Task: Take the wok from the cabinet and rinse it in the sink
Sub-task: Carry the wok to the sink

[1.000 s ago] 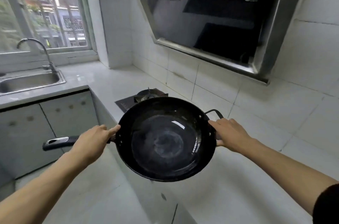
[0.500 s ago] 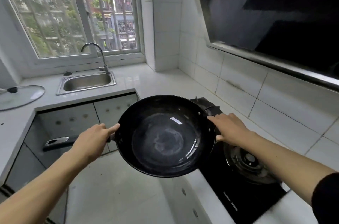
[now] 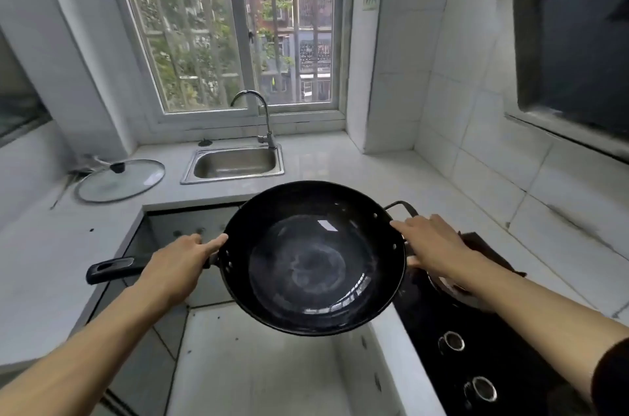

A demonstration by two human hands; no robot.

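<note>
Since a second ago the view has swung left, so the sink [image 3: 235, 163] now lies straight ahead under the window instead of far off to the left. From the left: a glass lid [image 3: 121, 179] rests on the counter; the left hand [image 3: 177, 267] wraps the long handle; the wok [image 3: 313, 259], empty, hangs level over the floor; the right hand [image 3: 430, 245] grips the loop handle. This looks like the carry step; next, walk forward and lower it under the faucet [image 3: 258, 116].
</note>
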